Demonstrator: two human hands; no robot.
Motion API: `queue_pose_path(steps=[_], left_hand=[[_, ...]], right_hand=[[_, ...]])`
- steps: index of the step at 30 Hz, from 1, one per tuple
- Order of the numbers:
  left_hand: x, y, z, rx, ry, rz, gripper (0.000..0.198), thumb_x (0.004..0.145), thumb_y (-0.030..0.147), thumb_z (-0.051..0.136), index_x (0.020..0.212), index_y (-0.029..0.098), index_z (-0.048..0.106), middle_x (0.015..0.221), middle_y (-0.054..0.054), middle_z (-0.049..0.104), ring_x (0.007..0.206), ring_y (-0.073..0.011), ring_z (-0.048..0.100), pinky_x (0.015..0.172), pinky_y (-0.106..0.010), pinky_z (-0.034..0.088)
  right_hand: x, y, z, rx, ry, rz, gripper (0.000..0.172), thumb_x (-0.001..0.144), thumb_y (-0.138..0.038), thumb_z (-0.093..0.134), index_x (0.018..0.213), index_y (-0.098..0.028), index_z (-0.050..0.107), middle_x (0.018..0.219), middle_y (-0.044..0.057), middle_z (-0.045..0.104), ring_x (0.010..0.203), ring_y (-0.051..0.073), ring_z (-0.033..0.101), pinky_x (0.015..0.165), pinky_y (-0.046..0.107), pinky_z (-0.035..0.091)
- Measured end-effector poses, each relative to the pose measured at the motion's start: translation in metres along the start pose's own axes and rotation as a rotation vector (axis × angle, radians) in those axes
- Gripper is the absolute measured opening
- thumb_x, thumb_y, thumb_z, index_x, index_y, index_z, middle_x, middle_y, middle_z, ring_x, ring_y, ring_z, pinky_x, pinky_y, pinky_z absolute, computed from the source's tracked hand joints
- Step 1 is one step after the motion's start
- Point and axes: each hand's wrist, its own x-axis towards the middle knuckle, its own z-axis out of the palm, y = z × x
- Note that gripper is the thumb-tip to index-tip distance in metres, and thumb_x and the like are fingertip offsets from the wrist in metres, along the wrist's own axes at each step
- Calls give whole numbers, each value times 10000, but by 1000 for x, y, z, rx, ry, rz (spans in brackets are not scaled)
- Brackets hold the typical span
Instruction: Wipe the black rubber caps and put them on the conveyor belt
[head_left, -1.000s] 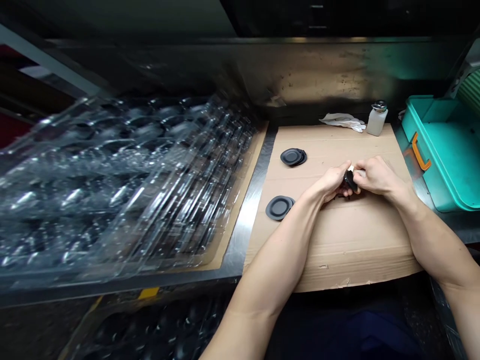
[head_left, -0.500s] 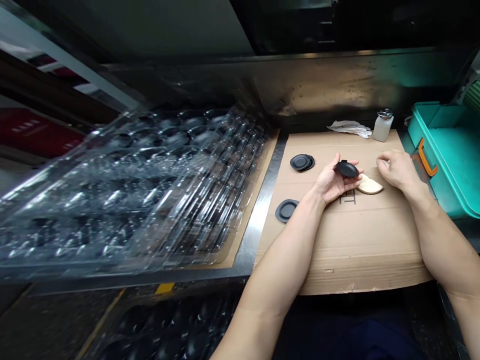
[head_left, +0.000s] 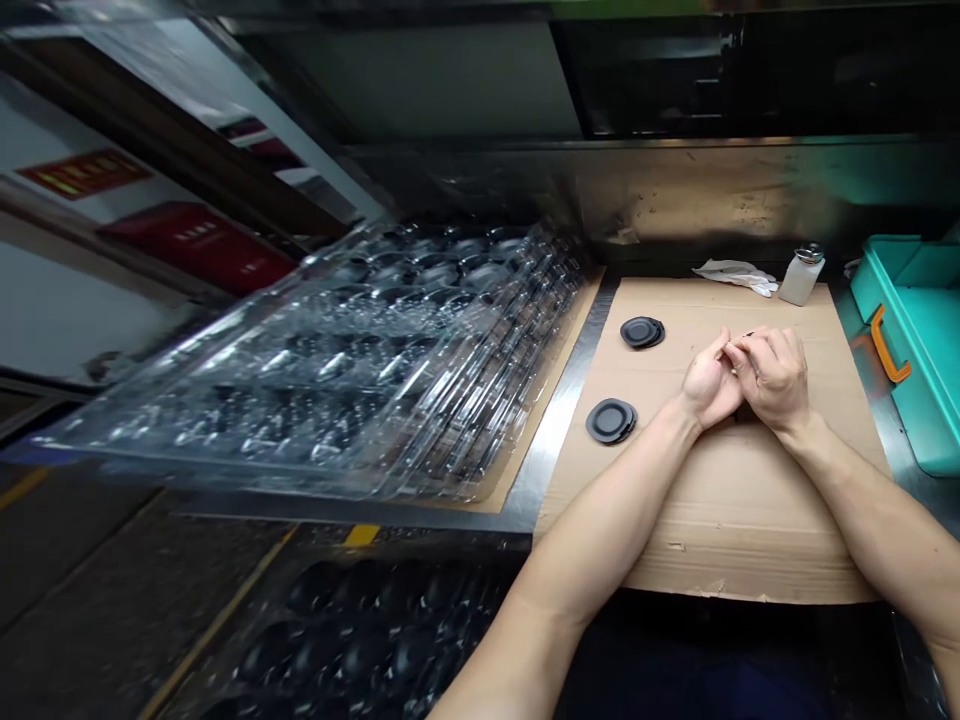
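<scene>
Over the cardboard sheet (head_left: pixel 697 520), my left hand (head_left: pixel 711 385) and my right hand (head_left: pixel 772 378) meet, with fingers closed around something that they mostly hide. Only a small dark bit shows at the fingertips and below the palms. To the left of my hands lie two small groups of flat black round parts, an upper one (head_left: pixel 641 332) and a lower one (head_left: pixel 610 420). The pale half-round piece is hidden from view.
Stacked clear plastic trays with black round parts (head_left: pixel 337 365) fill the left side. More trays (head_left: pixel 375 630) stand below the table edge. Behind my hands are a white glove (head_left: pixel 739 275) and a bottle (head_left: pixel 801 275); a teal bin (head_left: pixel 919 400) stands at the right.
My right hand has come over to my left hand, and together they now cover the black disc. The view has turned left, so the table things appear further right.
</scene>
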Motion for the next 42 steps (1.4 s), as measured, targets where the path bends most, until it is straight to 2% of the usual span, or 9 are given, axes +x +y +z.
queue_pose_path(steps=[5,11,17,21,27,31,35,39,42], left_hand=[[-3,4,-2,31,-11,-5,454,1095,312,382,1349,93,688,1196,-135,772,1154,-220,729,1125,-323,482],[2,15,-13,163,59,23,350,1079,306,445,1219,164,733,1026,-77,775,886,-167,728,992,-348,560],[8,24,-22,83,112,-31,398,1091,386,346,1170,176,676,1204,-148,757,1044,-258,749,911,-428,588],[9,20,-19,70,111,-26,387,1087,383,352,1152,174,672,1170,-144,763,1032,-256,749,894,-415,589],[9,13,-16,83,143,48,377,1100,283,352,1015,134,689,912,-78,742,829,-147,714,888,-296,574],[9,10,-19,275,196,218,223,1043,355,562,1150,178,646,1059,-87,756,992,-190,735,984,-375,551],[-4,2,-12,659,157,576,674,757,235,908,1358,273,608,1418,-99,657,1395,-235,572,1142,-331,457],[-20,-3,1,796,169,625,684,795,324,880,1416,273,596,1562,-149,533,1541,-328,407,1130,-438,508],[-22,-2,2,798,208,632,632,871,399,807,1439,259,567,1555,-169,526,1557,-331,379,1108,-454,536]], right_hand=[[2,14,-1,-81,-16,-187,214,1070,-342,529,953,-237,674,927,81,719,871,239,552,803,388,379],[5,25,-4,-93,-313,-57,328,1086,-417,415,972,-271,685,990,113,732,950,286,575,894,447,408],[12,54,-20,-109,-87,214,361,1085,-446,390,990,-232,664,975,133,705,961,296,598,931,451,453],[9,42,-24,-6,-21,200,323,1081,-452,450,992,-220,656,951,125,706,918,270,609,881,409,488],[2,17,0,37,-304,-14,352,1100,-382,399,974,-229,690,963,116,725,943,268,605,891,402,472],[5,47,-8,-135,-245,178,343,1092,-377,393,1022,-219,690,1011,129,720,986,290,592,909,415,457],[6,69,-28,-322,-279,370,253,1021,-354,508,1015,-206,713,1091,159,690,1073,352,566,895,460,447],[8,52,-37,-328,-363,348,267,1003,-373,525,1023,-211,736,1119,164,679,1037,342,597,825,429,445],[8,29,-38,-252,-558,332,196,955,-388,590,972,-241,719,987,118,699,879,289,630,693,370,413]])
